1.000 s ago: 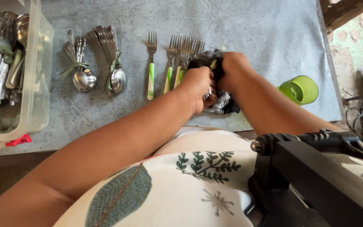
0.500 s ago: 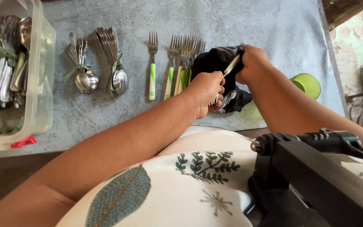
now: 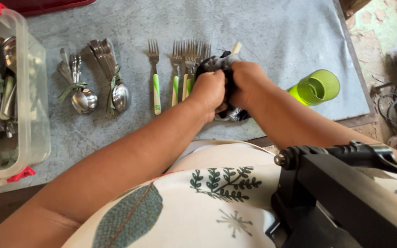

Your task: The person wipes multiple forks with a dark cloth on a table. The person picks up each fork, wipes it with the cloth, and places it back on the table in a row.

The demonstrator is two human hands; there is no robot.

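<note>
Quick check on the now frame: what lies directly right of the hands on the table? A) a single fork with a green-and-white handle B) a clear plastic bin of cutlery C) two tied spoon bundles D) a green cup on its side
D: the green cup lies tipped on its side to the right of the right hand, while the plastic bin, spoon bundles and single fork all lie to the left of the left hand.
</note>
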